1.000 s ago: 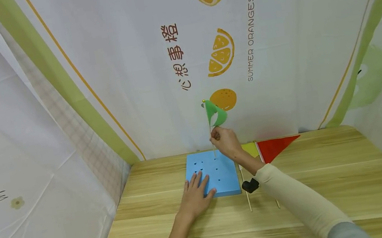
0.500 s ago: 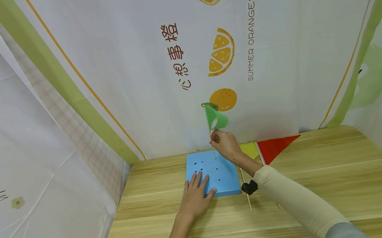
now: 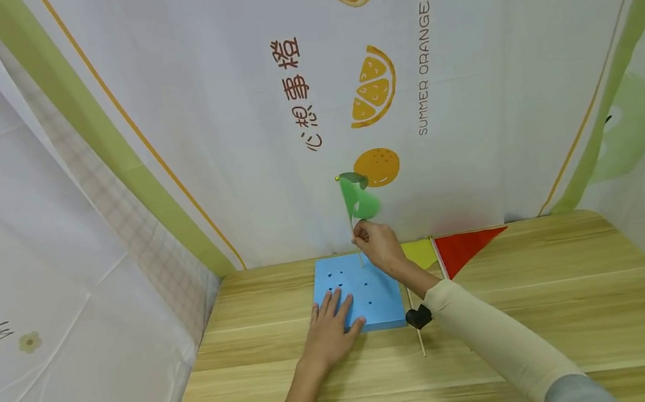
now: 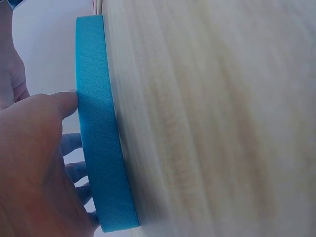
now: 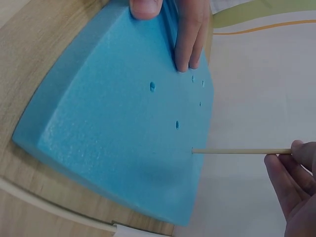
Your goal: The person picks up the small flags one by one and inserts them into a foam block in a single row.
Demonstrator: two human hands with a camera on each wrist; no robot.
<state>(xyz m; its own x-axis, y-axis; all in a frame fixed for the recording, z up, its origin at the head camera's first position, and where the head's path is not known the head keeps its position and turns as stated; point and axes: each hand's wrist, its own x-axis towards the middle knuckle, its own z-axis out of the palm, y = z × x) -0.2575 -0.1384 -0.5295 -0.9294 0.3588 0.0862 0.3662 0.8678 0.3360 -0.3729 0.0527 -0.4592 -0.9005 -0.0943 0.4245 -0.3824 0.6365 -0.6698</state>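
A blue foam block (image 3: 386, 313) with several holes lies flat near the table's back edge. Fingers spread, my left hand (image 3: 327, 336) rests on its front left part; in the left wrist view the thumb (image 4: 66, 102) touches the block's edge. My right hand (image 3: 380, 244) pinches the thin wooden stick of a small green flag (image 3: 362, 200) between thumb and fingertips. In the right wrist view the lower end of the stick (image 5: 237, 151) meets a hole in the block. The flag stands nearly upright, its top tilted slightly left.
Right of the block, a yellow flag (image 3: 420, 254) and a red triangular flag (image 3: 464, 252) lie on the wooden table (image 3: 541, 321), partly hidden by the right forearm. A white printed curtain (image 3: 250, 135) hangs behind the table.
The green flag has sunk slightly, and its top has leaned to the left. My right hand has moved down a little with it. The left hand has stayed in place on the block.
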